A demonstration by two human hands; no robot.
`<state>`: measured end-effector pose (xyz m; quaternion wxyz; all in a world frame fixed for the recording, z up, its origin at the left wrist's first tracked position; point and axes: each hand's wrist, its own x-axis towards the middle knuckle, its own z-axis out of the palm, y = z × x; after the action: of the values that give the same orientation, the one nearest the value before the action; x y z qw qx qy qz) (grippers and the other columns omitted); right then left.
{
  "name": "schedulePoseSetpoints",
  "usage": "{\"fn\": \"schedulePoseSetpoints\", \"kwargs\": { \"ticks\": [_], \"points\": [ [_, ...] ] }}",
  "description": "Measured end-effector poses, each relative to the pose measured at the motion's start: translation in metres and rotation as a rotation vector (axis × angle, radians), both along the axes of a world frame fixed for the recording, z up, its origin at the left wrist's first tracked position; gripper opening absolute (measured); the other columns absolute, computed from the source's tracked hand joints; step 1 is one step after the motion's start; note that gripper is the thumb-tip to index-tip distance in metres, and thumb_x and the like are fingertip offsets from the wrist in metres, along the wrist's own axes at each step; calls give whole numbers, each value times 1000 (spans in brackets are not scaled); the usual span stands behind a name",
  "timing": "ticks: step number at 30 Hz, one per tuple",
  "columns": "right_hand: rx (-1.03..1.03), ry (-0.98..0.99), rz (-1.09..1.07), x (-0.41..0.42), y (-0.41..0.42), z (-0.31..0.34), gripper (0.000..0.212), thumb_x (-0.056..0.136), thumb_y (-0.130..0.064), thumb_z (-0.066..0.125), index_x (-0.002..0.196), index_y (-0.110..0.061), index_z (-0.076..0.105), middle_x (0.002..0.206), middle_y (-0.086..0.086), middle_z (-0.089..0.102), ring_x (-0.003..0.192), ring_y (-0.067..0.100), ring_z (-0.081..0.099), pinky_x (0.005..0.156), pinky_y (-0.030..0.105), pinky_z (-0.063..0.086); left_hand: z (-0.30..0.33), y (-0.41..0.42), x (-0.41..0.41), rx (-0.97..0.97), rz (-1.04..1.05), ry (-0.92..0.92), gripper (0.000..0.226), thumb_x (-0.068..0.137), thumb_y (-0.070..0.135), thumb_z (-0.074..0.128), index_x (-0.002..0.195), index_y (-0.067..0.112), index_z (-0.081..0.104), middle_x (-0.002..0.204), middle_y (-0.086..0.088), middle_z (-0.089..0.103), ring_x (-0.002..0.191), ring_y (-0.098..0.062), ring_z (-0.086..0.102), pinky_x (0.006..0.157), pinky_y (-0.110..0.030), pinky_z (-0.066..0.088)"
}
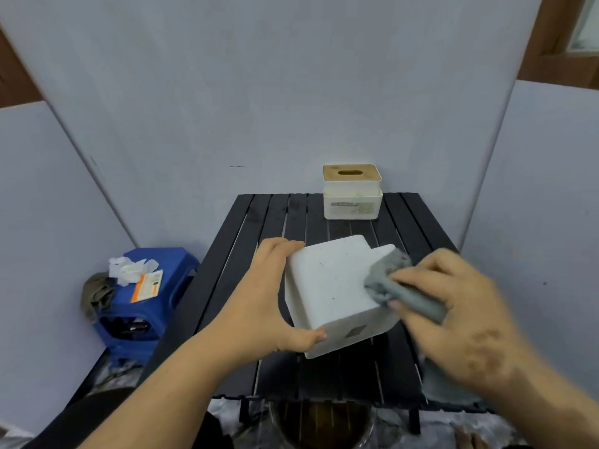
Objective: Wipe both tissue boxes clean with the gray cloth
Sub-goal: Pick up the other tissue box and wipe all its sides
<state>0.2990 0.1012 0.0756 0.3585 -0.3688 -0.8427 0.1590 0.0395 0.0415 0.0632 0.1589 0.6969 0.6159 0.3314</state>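
1. White tissue box: tipped, between both hands, speckled face up.
2. Gray cloth: on box's right edge, pinched by right hand.
3. Left hand: clasps box's left side.
4. Second tissue box: beyond both hands, nearer right, untouched.

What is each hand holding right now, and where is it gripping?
Left hand grips the near tissue box by its left side; right hand pinches the gray cloth against the box's right edge.
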Motion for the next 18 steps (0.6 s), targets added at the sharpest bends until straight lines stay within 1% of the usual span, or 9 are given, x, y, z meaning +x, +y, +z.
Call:
{"fn": "schedulePoseSetpoints", "kwargs": {
  "ticks": [3, 4, 6, 8, 10, 12, 13, 16, 18],
  "points": [
    [98, -46, 115, -39, -24, -9, 29, 82, -25, 67, 110, -32, 67, 98, -10, 48, 71, 7, 54, 59, 25, 54, -3, 1, 1, 32, 13, -21, 101, 50, 49, 90, 136, 39, 37, 132, 27, 32, 126, 2, 44, 102, -19, 43],
    [109, -77, 168, -41, -22, -10, 31, 82, -25, 65, 112, -34, 66, 99, -10, 48, 72, 6, 53, 59, 26, 53, -3, 1, 1, 37, 19, -27, 100, 50, 49, 90, 135, 38, 38, 131, 26, 33, 125, 1, 45, 101, -19, 44],
    [57, -43, 190, -32, -3, -7, 35, 83, -18, 71, 110, -40, 69, 99, -11, 51, 76, 7, 56, 63, 24, 53, -4, -1, 2, 35, 45, -28, 103, 48, 52, 88, 136, 35, 37, 131, 24, 32, 124, 1, 44, 100, -18, 43],
    [-5, 55, 29, -11, 28, -3, 40, 81, -13, 79, 102, -46, 70, 96, -9, 55, 83, 10, 60, 70, 21, 49, -3, -3, 6, 39, 68, -23, 100, 47, 57, 85, 131, 41, 32, 130, 26, 29, 123, 3, 40, 98, -16, 41],
    [-77, 82, -173, 0, 50, -1, 38, 82, -14, 78, 95, -49, 66, 92, -8, 56, 85, 19, 60, 73, 16, 42, -4, -6, 12, 53, 77, -15, 96, 49, 54, 86, 125, 47, 28, 127, 29, 27, 123, 6, 37, 95, -17, 42],
    [-78, 57, -194, -8, 45, -4, 31, 84, -14, 75, 96, -42, 70, 93, -13, 52, 82, 15, 60, 67, 7, 42, -6, -7, 18, 69, 94, -24, 94, 51, 50, 89, 123, 44, 30, 125, 28, 27, 121, 6, 36, 91, -16, 43],
    [-48, 35, -139, -20, 33, -4, 31, 84, -12, 74, 97, -40, 71, 95, -15, 50, 81, 11, 59, 65, 8, 46, -7, -7, 20, 78, 108, -35, 93, 49, 50, 89, 123, 40, 32, 123, 27, 27, 119, 6, 37, 88, -15, 43],
    [95, -3, 142, -54, -12, -5, 34, 84, -14, 61, 109, -35, 69, 98, -12, 51, 81, 11, 58, 65, 26, 54, -8, -6, 26, 72, 149, -107, 92, 42, 54, 76, 122, 29, 38, 120, 21, 30, 110, 2, 44, 80, -16, 47],
    [177, -47, 224, -58, -10, -5, 36, 82, -18, 54, 112, -33, 67, 99, -4, 55, 83, 19, 58, 65, 36, 54, -9, -5, 26, 74, 160, -137, 93, 42, 51, 76, 123, 24, 39, 120, 16, 32, 109, 0, 45, 80, -18, 47]
  ]
}}
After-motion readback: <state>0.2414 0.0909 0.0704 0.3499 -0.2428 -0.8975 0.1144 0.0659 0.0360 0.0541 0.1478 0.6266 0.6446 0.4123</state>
